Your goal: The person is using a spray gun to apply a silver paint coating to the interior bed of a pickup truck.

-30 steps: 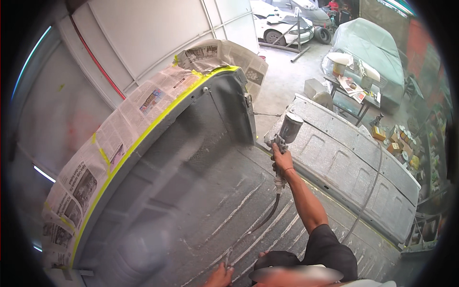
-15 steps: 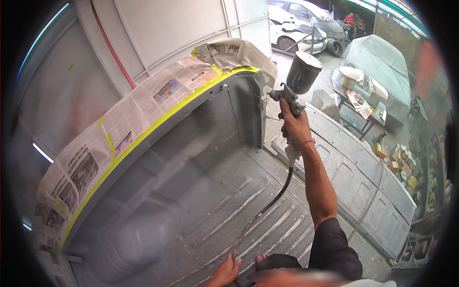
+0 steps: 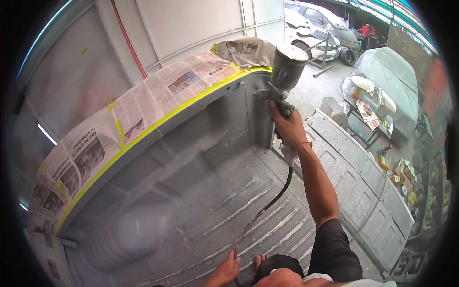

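My right hand (image 3: 288,125) is wrapped round the grip of a spray gun (image 3: 283,101) with a dark paint cup (image 3: 288,69) on top. Its nozzle points left, close to the end post of a grey truck bed's side wall (image 3: 191,129). From the base of the grip a black air hose (image 3: 282,191) curves down toward me. My left hand (image 3: 227,269) is closed round that hose, low over the ribbed bed floor (image 3: 248,210). Newspaper sheets (image 3: 143,100) edged with yellow tape (image 3: 158,125) cover the top of the side wall.
The lowered grey tailgate (image 3: 354,182) lies to the right, crossed by a thin cable. Beyond it stand a small cluttered table (image 3: 368,117), a sheet-covered car (image 3: 387,71) and cans and boxes (image 3: 401,177). A pale panelled wall (image 3: 191,28) rises behind the bed.
The spray gun in my right hand has moved left, nearer the bed's end post. The view has shifted slightly. My left hand still grips the hose.
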Available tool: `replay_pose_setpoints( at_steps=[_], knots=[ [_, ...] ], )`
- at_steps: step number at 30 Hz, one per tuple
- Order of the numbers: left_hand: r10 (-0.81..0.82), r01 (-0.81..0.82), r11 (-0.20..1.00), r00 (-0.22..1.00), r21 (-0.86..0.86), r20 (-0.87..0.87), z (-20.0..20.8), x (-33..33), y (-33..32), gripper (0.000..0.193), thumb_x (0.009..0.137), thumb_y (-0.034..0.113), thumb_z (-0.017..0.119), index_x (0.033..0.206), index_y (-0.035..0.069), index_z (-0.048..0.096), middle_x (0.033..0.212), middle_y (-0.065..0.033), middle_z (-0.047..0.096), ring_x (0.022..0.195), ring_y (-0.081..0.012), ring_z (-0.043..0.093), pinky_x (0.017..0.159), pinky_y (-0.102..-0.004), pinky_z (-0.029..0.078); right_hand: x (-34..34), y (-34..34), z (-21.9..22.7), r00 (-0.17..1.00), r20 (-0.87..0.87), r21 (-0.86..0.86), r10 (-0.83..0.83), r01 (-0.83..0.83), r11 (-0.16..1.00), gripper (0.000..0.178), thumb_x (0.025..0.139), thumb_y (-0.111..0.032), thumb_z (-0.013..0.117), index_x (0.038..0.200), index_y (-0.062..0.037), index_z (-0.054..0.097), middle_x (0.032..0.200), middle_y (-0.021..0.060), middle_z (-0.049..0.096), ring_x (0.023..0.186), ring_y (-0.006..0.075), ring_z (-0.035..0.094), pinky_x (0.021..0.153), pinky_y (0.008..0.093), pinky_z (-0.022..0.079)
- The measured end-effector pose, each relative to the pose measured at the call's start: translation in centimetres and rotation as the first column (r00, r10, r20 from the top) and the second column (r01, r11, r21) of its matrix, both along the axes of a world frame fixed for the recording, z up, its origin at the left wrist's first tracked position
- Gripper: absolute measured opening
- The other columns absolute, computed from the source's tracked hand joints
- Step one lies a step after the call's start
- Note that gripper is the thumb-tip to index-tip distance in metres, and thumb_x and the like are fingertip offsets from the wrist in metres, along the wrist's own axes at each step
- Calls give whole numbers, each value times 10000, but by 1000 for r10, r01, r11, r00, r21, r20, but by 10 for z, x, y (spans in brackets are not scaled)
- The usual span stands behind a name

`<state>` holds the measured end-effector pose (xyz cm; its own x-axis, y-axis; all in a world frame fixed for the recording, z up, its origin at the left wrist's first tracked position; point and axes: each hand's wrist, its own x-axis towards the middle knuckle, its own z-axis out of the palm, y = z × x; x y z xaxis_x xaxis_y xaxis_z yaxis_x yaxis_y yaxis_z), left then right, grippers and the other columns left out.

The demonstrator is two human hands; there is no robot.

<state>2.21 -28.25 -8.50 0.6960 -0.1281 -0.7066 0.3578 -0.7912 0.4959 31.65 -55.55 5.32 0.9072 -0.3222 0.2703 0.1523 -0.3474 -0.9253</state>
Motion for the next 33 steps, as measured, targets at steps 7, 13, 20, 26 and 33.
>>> replay_pose_setpoints(
  at_steps=[7,13,20,26,33],
  knots=[
    [-49,49,999,997,-9,-56,1,3,2,583,994,427,421,1463,100,305,1229,-253,589,1179,-371,559,979,-451,422,-23,8,19,937,-158,213,311,-275,938,457,932,-492,601,862,-40,604,674,15,545,450,90,461,405,277,379],
    [-35,35,999,999,-29,-4,-12,-2,9,554,998,390,405,1468,126,275,1125,-273,628,1048,-417,621,893,-484,457,11,0,4,991,-68,252,119,-98,963,451,943,-484,587,827,-48,579,631,-5,506,439,93,458,389,275,369],
    [58,-46,986,996,-158,72,-27,-5,21,491,982,284,442,1392,59,289,957,-364,615,921,-549,584,798,-574,457,1,-16,-25,962,12,211,-274,265,941,435,963,-463,557,885,-36,578,561,-5,484,432,87,478,390,278,390],
    [-38,47,996,990,-69,136,-35,-7,28,472,990,259,428,1379,24,298,884,-363,615,872,-544,594,761,-584,448,-25,29,-26,998,-68,205,5,9,979,445,950,-465,585,923,-21,599,675,9,535,416,82,465,372,258,356],
    [-120,122,991,992,-63,32,-20,-4,33,485,985,224,423,1358,-61,300,878,-353,624,863,-511,618,740,-560,464,-41,100,-6,952,-82,196,294,-274,942,359,943,-386,627,961,-29,601,622,-28,494,524,63,463,461,267,383]
  ],
)
